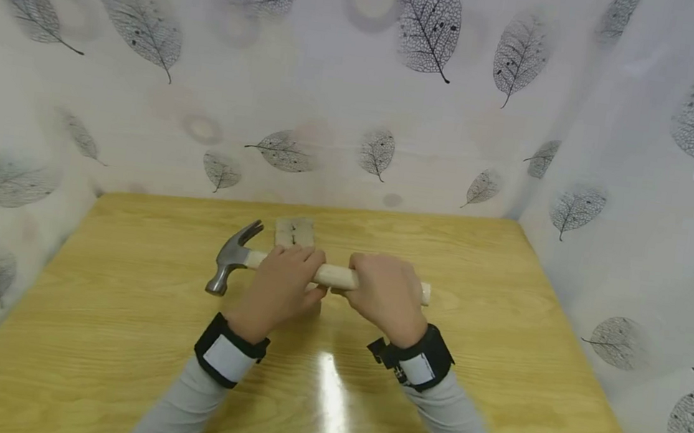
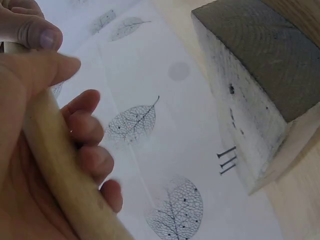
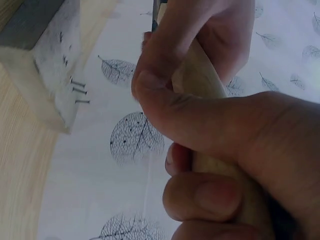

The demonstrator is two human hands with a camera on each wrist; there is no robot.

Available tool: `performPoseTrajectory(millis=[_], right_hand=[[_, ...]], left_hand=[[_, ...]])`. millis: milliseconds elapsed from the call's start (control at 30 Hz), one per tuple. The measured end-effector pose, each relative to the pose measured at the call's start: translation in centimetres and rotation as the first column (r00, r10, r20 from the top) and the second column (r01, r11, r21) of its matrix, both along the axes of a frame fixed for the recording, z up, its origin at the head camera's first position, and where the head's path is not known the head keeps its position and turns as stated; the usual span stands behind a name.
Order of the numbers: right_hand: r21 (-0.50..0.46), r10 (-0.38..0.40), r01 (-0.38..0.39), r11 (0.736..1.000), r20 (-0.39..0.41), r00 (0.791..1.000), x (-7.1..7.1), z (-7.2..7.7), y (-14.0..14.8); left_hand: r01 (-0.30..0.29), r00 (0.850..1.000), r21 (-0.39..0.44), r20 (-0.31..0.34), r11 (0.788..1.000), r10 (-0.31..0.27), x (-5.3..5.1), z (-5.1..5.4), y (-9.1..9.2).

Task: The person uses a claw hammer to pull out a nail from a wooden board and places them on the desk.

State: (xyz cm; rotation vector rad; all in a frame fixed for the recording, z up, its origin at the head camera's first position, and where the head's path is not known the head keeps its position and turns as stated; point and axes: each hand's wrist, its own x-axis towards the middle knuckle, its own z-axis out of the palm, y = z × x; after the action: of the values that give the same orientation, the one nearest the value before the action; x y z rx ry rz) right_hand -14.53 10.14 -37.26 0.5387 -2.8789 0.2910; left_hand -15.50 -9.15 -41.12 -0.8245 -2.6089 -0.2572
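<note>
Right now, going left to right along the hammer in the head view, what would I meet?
Metal hammer head, left grip, bare stretch of wooden handle, right grip, handle end.

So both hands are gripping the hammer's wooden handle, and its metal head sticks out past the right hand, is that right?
Not quite: the hammer's metal head sticks out past the left hand, not the right hand, as the head view shows. Both hands do grip the wooden handle.
</note>
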Motion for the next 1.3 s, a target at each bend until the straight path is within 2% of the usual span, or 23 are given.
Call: performPoseTrajectory(millis=[167, 267, 467, 567, 667, 733, 833, 900, 967, 1000, 1067, 1100, 1133, 1200, 1233, 1300], right_hand=[[-0.005, 0.023, -0.022, 1.000, 0.034, 0.999, -0.2, -0.3, -1.3], [-0.007, 0.032, -0.032, 0.999, 0.033, 0.999, -0.3, -0.5, -1.5], [0.008, 0.146, -0.146, 0.989, -0.060, 0.987, -0.5, 0.2, -1.3], [-0.011, 0.210, -0.212, 0.977, -0.109, 0.972, -0.2, 1.0, -1.0], [-0.124, 0.244, -0.265, 0.956, -0.166, 0.956, 0.0, 2.0, -0.3], [-0.244, 0.228, -0.275, 0.930, -0.203, 0.952, 0.1, 2.8, 0.7], [-0.437, 0.192, -0.285, 0.853, -0.245, 0.950, 0.0, 3.8, 2.3], [-0.548, 0.206, -0.315, 0.775, -0.252, 0.946, -0.2, 4.0, 3.1], [-0.667, 0.270, -0.351, 0.657, -0.227, 0.936, -0.4, 4.2, 3.5], [-0.730, 0.311, -0.356, 0.584, -0.204, 0.928, -0.4, 4.2, 3.6], [-0.831, 0.396, -0.350, 0.432, -0.174, 0.902, -0.3, 4.2, 3.5], [-0.865, 0.432, -0.342, 0.368, -0.167, 0.886, -0.3, 4.2, 3.4], [-0.889, 0.461, -0.331, 0.315, -0.162, 0.873, -0.2, 4.2, 3.2], [-0.912, 0.498, -0.328, 0.245, -0.172, 0.850, -0.1, 4.4, 2.6], [-0.914, 0.510, -0.339, 0.224, -0.187, 0.840, -0.1, 4.4, 2.3], [-0.910, 0.526, -0.362, 0.202, -0.211, 0.824, 0.0, 4.6, 1.4]], left_hand=[[-0.035, 0.998, 0.020, 0.059, 0.999, 0.034, -0.4, 0.3, -0.9], [-0.020, 0.997, 0.036, 0.081, 0.999, 0.017, -0.6, 0.4, -1.1], [-0.026, 0.987, 0.080, 0.161, 0.996, 0.013, -1.3, -0.4, -1.7], [-0.025, 0.989, 0.100, 0.149, 0.995, 0.010, -1.4, -0.4, -2.1], [-0.023, 0.992, 0.128, 0.125, 0.992, 0.007, -1.3, -0.1, -2.4], [-0.043, 0.988, 0.170, 0.156, 0.985, 0.016, -1.3, 0.3, -2.6], [-0.093, 0.966, 0.237, 0.259, 0.967, 0.030, -1.3, 1.0, -3.1], [-0.127, 0.948, 0.274, 0.315, 0.953, 0.036, -1.3, 1.5, -3.5], [-0.142, 0.937, 0.304, 0.349, 0.942, 0.029, -1.3, 1.9, -3.9], [-0.141, 0.936, 0.328, 0.352, 0.934, 0.018, -1.3, 2.1, -4.0], [-0.126, 0.944, 0.393, 0.331, 0.911, -0.012, -1.2, 2.5, -4.3], [-0.115, 0.948, 0.433, 0.318, 0.894, -0.032, -1.2, 2.6, -4.4], [-0.098, 0.953, 0.475, 0.298, 0.874, -0.056, -1.2, 2.7, -4.4], [-0.061, 0.961, 0.566, 0.255, 0.822, -0.105, -1.2, 2.8, -4.4], [-0.043, 0.963, 0.604, 0.236, 0.796, -0.127, -1.2, 2.8, -4.2], [-0.007, 0.964, 0.650, 0.205, 0.760, -0.167, -1.0, 2.7, -3.6]])
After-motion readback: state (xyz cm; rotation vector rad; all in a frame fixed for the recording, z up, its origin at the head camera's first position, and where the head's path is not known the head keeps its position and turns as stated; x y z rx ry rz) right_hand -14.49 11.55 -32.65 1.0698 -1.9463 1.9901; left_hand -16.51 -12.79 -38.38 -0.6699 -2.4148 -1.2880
